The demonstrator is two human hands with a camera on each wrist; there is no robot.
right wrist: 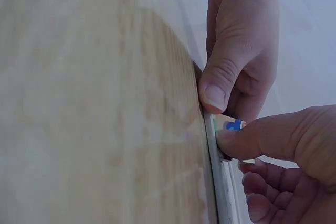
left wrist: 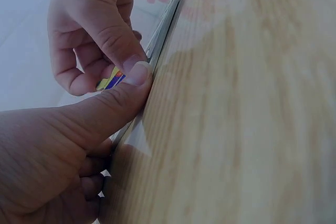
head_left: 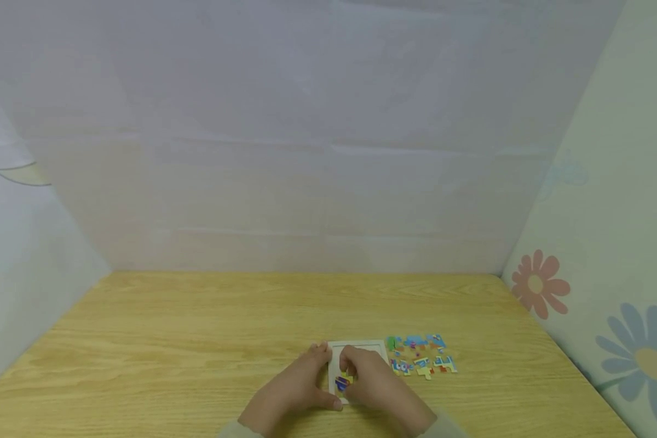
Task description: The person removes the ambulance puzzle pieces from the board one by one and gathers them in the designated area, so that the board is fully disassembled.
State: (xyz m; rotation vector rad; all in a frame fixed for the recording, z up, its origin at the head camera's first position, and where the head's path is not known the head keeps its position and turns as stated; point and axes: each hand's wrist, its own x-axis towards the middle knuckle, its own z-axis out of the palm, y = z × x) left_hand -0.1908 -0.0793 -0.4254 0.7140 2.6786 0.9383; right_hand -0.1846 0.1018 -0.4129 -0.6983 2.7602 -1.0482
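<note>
A white puzzle tray (head_left: 356, 343) lies flat on the table near its front edge. My left hand (head_left: 302, 382) holds the tray's left side, thumb at the near edge and fingertips toward the far corner. Over the tray, my right hand (head_left: 371, 376) pinches a blue and yellow puzzle piece (left wrist: 111, 79) between thumb and fingers, down at the tray's near left part. In the right wrist view, the right thumb is on a colourful piece (right wrist: 233, 124) beside the left thumb. The right hand hides much of the tray's inside.
Several loose puzzle pieces (head_left: 417, 342) lie in two rough rows just right of the tray. The wooden table (head_left: 197, 328) meets a pale cloth wall (head_left: 317, 182) at the back. Side walls stand left and right, the right one printed with flowers (head_left: 535, 284).
</note>
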